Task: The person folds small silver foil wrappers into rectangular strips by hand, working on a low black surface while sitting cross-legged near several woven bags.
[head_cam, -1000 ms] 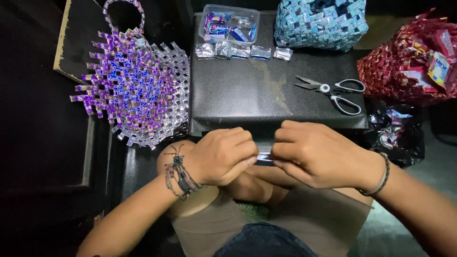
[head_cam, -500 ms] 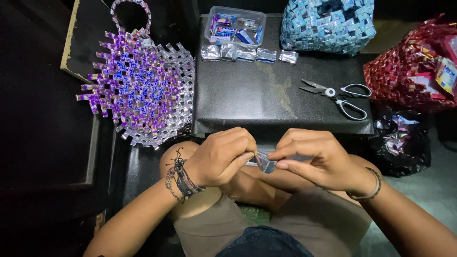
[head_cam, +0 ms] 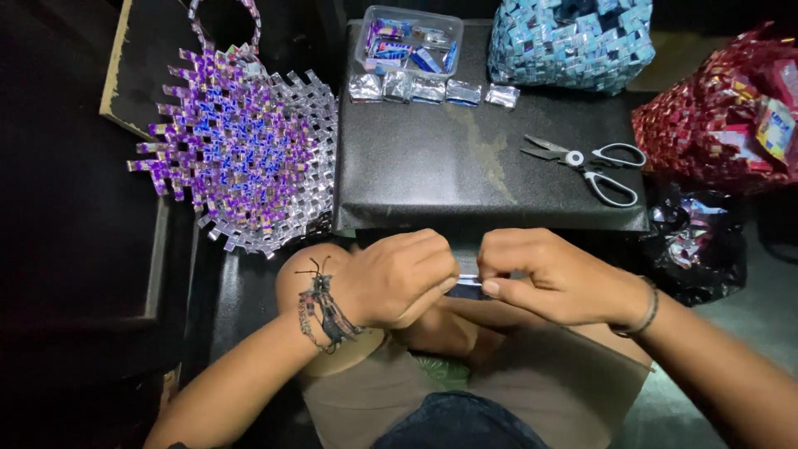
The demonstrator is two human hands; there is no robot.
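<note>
While both hands pinch the same small foil strip (head_cam: 468, 281) just above the lap, the fold looks best done by keeping the edges lined up and running the thumb flat along the crease, pressing hard so the stiff foil does not spring back. Left hand (head_cam: 399, 278) is closed on the strip's left end, fingertips narrow; right hand (head_cam: 544, 274) clamps the right end between thumb and forefinger; most of the strip is hidden between them. By size: black work board (head_cam: 432, 179), matte and slightly grainy, with a pale smear; purple woven panel (head_cam: 241, 150) off its left edge, flat, glossy, made of interlocked folded links with jagged free ends; blue woven bag (head_cam: 573, 41) at the far right corner, same link texture; red woven piece (head_cam: 715, 125) further right; crumpled black-and-silver wrapper heap (head_cam: 694, 241) below it. Clear plastic tub (head_cam: 407, 37) holds loose wrappers; 5 silver folded pieces (head_cam: 428, 89) sit in a row in front of it. White-handled scissors (head_cam: 586, 160) lie open on the board, well apart from the hands.
</note>
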